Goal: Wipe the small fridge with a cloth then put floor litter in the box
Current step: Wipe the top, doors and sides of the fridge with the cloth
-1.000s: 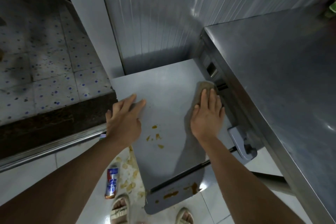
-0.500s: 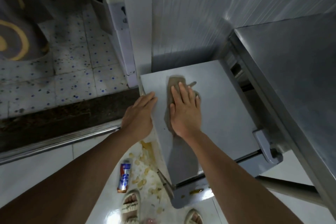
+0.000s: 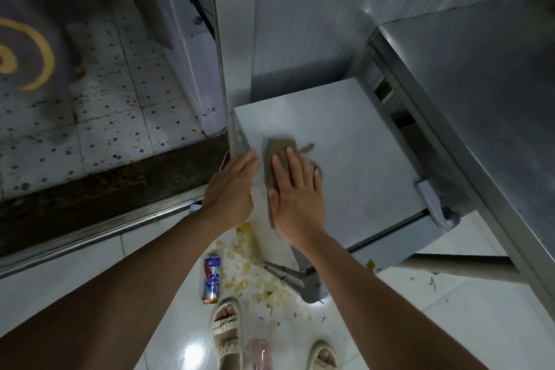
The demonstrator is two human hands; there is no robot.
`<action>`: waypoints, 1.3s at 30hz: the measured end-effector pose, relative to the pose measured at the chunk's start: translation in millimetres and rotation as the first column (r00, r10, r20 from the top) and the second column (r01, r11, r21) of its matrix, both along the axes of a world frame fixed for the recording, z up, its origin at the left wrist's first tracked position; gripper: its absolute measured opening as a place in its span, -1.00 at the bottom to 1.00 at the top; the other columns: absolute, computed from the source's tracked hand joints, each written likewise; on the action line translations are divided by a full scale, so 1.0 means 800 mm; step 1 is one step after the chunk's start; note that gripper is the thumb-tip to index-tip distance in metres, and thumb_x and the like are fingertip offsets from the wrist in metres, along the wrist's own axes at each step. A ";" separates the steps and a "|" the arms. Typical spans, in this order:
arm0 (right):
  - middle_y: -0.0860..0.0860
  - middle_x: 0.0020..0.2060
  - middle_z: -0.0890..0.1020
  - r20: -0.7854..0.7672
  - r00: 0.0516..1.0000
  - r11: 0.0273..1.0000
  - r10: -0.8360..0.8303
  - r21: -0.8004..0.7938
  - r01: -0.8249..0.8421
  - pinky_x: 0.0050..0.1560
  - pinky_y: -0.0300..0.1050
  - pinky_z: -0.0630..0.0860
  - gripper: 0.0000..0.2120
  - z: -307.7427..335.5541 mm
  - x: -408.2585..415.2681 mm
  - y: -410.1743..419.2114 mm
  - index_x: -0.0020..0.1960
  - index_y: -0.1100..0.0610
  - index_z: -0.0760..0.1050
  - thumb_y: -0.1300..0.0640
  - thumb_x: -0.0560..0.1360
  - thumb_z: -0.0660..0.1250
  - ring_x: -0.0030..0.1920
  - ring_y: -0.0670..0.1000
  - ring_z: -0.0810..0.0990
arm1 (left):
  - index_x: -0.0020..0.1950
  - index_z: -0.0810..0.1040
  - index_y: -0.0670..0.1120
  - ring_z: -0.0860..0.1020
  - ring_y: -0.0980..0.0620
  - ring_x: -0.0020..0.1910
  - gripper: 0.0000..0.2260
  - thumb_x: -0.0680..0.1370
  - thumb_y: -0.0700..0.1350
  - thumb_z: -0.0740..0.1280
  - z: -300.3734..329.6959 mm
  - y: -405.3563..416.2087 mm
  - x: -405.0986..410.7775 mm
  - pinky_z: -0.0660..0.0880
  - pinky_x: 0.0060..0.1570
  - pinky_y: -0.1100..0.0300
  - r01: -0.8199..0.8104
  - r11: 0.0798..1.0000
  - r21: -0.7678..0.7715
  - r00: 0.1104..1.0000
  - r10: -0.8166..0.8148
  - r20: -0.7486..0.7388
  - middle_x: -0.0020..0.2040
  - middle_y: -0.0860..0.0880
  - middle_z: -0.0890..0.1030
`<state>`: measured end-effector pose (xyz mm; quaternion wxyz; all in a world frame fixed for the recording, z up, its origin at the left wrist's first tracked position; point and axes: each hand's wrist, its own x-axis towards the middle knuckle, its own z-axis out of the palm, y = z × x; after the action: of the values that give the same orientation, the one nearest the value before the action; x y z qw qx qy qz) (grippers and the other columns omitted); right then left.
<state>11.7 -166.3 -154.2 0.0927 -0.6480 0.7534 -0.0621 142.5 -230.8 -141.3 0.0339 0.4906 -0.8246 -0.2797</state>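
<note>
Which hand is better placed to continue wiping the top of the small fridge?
The right hand: it lies flat on the cloth on the fridge top. The left hand rests at the fridge's left edge, off the cloth.

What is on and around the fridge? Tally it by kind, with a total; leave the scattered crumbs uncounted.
Fridge: 1
Cloth: 1
Can: 1
Sandals: 2
Hands: 2, left and right
Total: 7

One fridge (image 3: 345, 141), one cloth (image 3: 277, 153), one can (image 3: 212, 278).
</note>
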 end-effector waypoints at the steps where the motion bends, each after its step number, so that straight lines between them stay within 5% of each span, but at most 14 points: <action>1: 0.11 0.49 0.19 -0.002 1.000 1.000 0.025 -0.017 -0.025 0.45 0.18 0.08 -0.50 0.000 0.002 0.026 0.50 0.07 0.16 -0.03 0.58 -0.02 0.49 0.18 0.14 | 0.51 0.10 -0.08 -0.01 0.03 0.52 -0.38 0.49 -0.37 0.17 0.001 0.005 -0.002 0.16 0.43 0.01 -0.015 1.000 -0.001 1.000 0.015 0.014 0.55 0.02 0.02; 7: 0.14 0.45 0.29 0.053 0.998 1.000 0.028 -0.012 -0.028 0.45 0.16 0.13 -0.56 0.002 -0.053 0.109 0.45 0.12 0.28 0.11 0.58 0.09 0.46 0.19 0.24 | 0.48 0.17 0.00 -0.02 0.05 0.51 -0.47 0.53 -0.18 0.21 0.003 0.064 -0.035 0.05 0.39 0.00 -0.010 0.998 -0.067 0.997 0.015 0.079 0.54 0.03 0.07; 13: 0.18 0.50 0.12 -0.024 0.981 0.981 -0.192 0.019 0.192 0.50 0.15 0.01 -0.50 0.001 -0.184 0.133 0.52 0.14 0.07 0.13 0.61 0.08 0.51 0.18 0.07 | 0.47 0.19 0.05 -0.05 0.00 0.52 -0.47 0.52 -0.20 0.20 0.000 0.122 -0.080 0.04 0.43 -0.10 -0.024 0.999 -0.034 0.995 0.027 0.098 0.55 0.01 0.00; 17: 0.20 0.51 0.07 0.022 0.920 0.919 -0.392 -0.022 0.393 0.48 0.20 0.03 -0.50 -0.002 -0.162 0.157 0.52 0.16 0.06 0.09 0.61 0.04 0.51 0.21 0.02 | 0.50 0.10 0.08 -0.12 0.01 0.53 -0.44 0.55 -0.22 0.17 -0.003 0.144 -0.083 0.04 0.42 -0.15 -0.047 0.998 -0.032 0.990 0.050 0.130 0.56 0.03 -0.08; 22: 0.17 0.49 0.19 0.042 0.991 0.990 -0.130 -0.058 0.132 0.44 0.26 0.10 -0.50 -0.006 -0.047 0.195 0.49 0.11 0.18 -0.01 0.59 -0.02 0.49 0.21 0.12 | 0.52 0.07 0.06 -0.14 0.01 0.53 -0.44 0.57 -0.19 0.16 -0.002 0.140 -0.082 0.14 0.38 -0.23 -0.011 1.000 -0.019 0.985 0.014 0.170 0.56 0.04 -0.13; 26: 0.15 0.47 0.23 0.065 0.997 0.996 0.048 -0.077 -0.043 0.43 0.25 0.16 -0.51 -0.011 -0.074 0.206 0.48 0.13 0.21 -0.01 0.59 0.02 0.47 0.19 0.19 | 0.52 0.07 0.10 -0.14 0.03 0.53 -0.44 0.57 -0.16 0.18 -0.001 0.137 -0.078 0.15 0.34 -0.28 -0.003 1.000 -0.012 0.984 0.005 0.179 0.56 0.07 -0.12; 32: 0.21 0.50 0.12 0.029 0.964 0.964 -0.264 -0.019 0.264 0.46 0.22 0.10 -0.42 -0.011 -0.200 0.188 0.52 0.17 0.05 -0.08 0.58 -0.17 0.50 0.21 0.09 | 0.52 0.08 0.13 -0.11 0.05 0.53 -0.46 0.59 -0.14 0.18 -0.006 0.136 -0.074 0.14 0.34 -0.24 0.005 0.999 -0.049 0.988 0.003 0.156 0.56 0.08 -0.09; 35: 0.23 0.49 0.13 0.063 0.928 0.928 -0.367 -0.051 0.370 0.47 0.21 0.05 -0.45 -0.012 -0.172 0.184 0.51 0.20 0.08 -0.04 0.60 -0.06 0.49 0.25 0.09 | 0.52 0.07 0.11 -0.11 0.03 0.53 -0.47 0.59 -0.11 0.18 -0.011 0.134 -0.068 0.21 0.35 -0.19 0.037 0.998 -0.054 0.992 -0.030 0.124 0.56 0.07 -0.09; 39: 0.21 0.46 0.23 0.085 0.969 0.969 -0.232 -0.070 0.238 0.47 0.23 0.07 -0.46 -0.010 -0.077 0.203 0.48 0.21 0.20 -0.03 0.58 -0.06 0.48 0.24 0.14 | 0.53 0.06 0.07 -0.13 0.03 0.53 -0.44 0.58 -0.14 0.20 -0.016 0.128 -0.058 0.21 0.39 -0.05 0.093 0.995 -0.033 0.994 -0.090 0.066 0.56 0.04 -0.09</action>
<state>-50.2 -3.6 -162.0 0.0874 -0.5544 0.8178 -0.1275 96.4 -128.7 -154.1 0.0033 0.4603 -0.8518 -0.2500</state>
